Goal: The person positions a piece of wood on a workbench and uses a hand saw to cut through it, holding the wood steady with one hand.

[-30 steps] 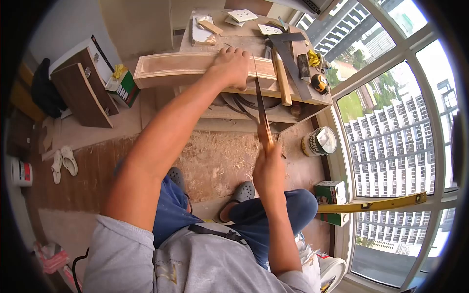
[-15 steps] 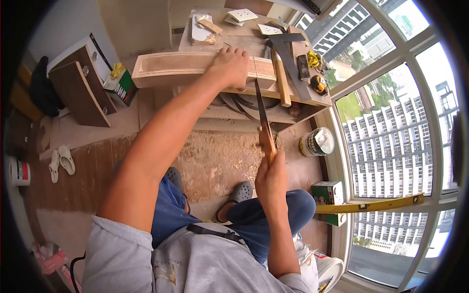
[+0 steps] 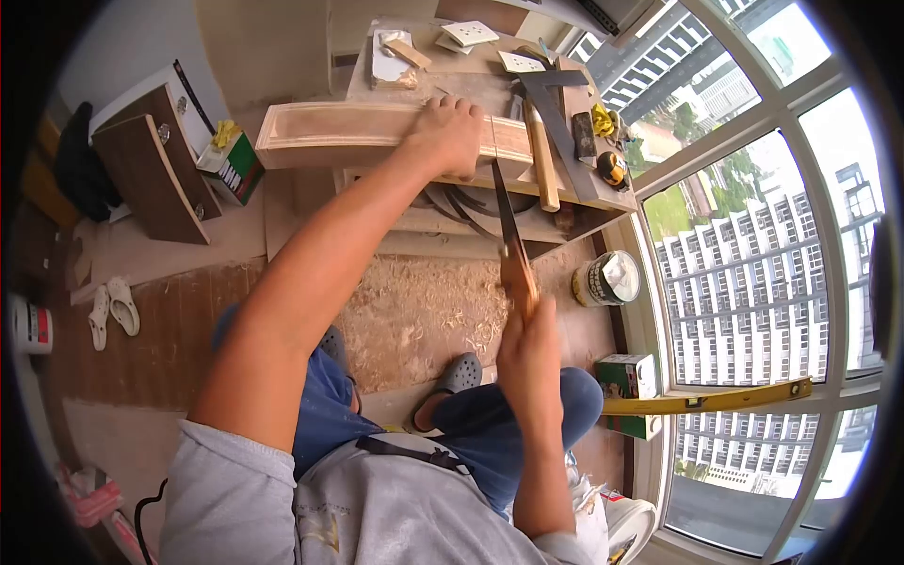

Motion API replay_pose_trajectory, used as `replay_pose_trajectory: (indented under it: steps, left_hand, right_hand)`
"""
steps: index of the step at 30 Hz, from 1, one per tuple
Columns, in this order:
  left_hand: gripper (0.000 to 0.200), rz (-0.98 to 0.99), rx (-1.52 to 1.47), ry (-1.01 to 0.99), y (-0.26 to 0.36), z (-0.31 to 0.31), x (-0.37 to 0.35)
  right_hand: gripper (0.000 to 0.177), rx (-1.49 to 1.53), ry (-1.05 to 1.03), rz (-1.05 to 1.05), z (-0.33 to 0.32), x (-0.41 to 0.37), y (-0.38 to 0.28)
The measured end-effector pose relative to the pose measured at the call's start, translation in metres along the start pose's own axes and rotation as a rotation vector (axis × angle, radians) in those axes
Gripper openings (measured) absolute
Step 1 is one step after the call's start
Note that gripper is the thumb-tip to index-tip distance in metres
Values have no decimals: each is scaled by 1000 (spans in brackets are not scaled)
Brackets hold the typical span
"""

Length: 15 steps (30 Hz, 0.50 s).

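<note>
A long, curved wooden piece with a moulded border (image 3: 330,132) lies across the workbench, its left end sticking out past the edge. My left hand (image 3: 450,135) is pressed over it, fingers curled across its top and far side. Just right of those fingers, a thin line crosses the wood, and the tip of a handsaw (image 3: 507,212) meets the near edge there. Wrapped round the saw's wooden handle, my right hand (image 3: 529,353) is below the bench edge, slightly blurred. A wooden-handled tool (image 3: 541,160) lies to the right of the cut line.
On the workbench (image 3: 452,77) lie a dark metal square (image 3: 557,108), a tape measure (image 3: 612,169) and white socket plates (image 3: 468,34). A bucket (image 3: 607,279) and a yellow spirit level (image 3: 706,399) are by the windows. Shavings cover the floor (image 3: 414,311); cabinet doors (image 3: 151,179) lean at left.
My right hand has drawn the saw slightly back toward my body, and its tip has come nearer the wood's edge. My left hand stays on the wooden piece.
</note>
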State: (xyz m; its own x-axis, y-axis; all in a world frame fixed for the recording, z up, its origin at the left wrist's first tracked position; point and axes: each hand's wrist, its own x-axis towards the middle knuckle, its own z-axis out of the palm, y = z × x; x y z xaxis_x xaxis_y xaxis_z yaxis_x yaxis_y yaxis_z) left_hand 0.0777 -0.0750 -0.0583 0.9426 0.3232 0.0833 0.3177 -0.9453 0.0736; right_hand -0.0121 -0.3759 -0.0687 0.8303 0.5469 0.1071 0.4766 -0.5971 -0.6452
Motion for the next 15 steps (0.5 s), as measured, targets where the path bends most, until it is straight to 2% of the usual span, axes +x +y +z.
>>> replay_pose_trajectory:
  steps: [1, 3, 5, 8, 9, 11, 12, 14, 15]
  left_hand:
    - [87, 0, -2, -5, 0, 5, -2]
    - [88, 4, 14, 6, -2, 4, 3]
    - [88, 7, 35, 9, -6, 0, 5]
    - [89, 9, 15, 7, 2, 4, -4]
    - [90, -10, 2, 35, 0, -1, -2]
    - [89, -15, -12, 36, -2, 0, 3]
    - [88, -18, -20, 27, -1, 6, 3]
    - [88, -5, -6, 45, -7, 7, 4]
    - [88, 1, -7, 30, -6, 2, 3]
  right_hand:
    - [23, -39, -53, 108, 7, 34, -14]
    - [26, -41, -12, -11, 25, 107, -27]
    - [29, -89, -7, -110, 15, 144, -46]
    - [29, 7, -81, -7, 5, 124, -47]
    - [26, -46, -2, -135, 3, 94, -32]
    - [20, -35, 4, -21, 1, 23, -13]
    - [19, -55, 14, -71, 4, -4, 7]
    - [20, 29, 20, -80, 7, -7, 10]
    - [22, -22, -3, -1, 12, 9, 3]
